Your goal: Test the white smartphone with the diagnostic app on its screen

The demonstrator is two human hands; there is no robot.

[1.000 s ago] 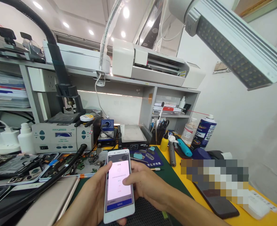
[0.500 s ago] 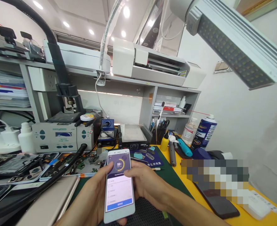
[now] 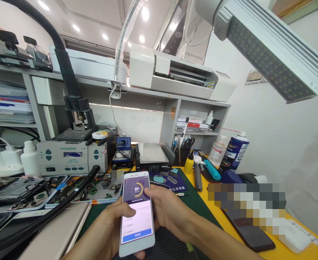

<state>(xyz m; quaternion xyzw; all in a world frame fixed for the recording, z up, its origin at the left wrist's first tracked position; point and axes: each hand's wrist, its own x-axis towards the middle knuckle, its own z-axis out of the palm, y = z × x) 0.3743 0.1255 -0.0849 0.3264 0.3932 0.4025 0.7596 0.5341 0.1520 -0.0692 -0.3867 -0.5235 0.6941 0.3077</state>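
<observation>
A white smartphone [image 3: 137,225] stands tilted toward me in both hands, its screen lit with a dark purple top, a yellow ring reading 55, a white list and a blue button. My left hand [image 3: 111,218] grips the phone's left edge, its thumb lying over the list in the middle of the screen. Around the right edge is my right hand [image 3: 165,207], with the thumb at the upper right of the screen by the ring. Most of the fingers are hidden behind the phone.
Left are trays of phone parts [image 3: 94,200], a black hose [image 3: 66,198] and a grey soldering station [image 3: 72,157]. A heating plate [image 3: 153,155] and razor blades [image 3: 172,179] sit behind the phone. On the right lie a dark phone [image 3: 249,231] and a spray can [image 3: 234,151]. An LED lamp [image 3: 272,54] hangs above.
My left thumb has moved down from the upper left of the screen to the list. My right thumb has shifted up slightly. The list on the screen has changed; the phone stays in place.
</observation>
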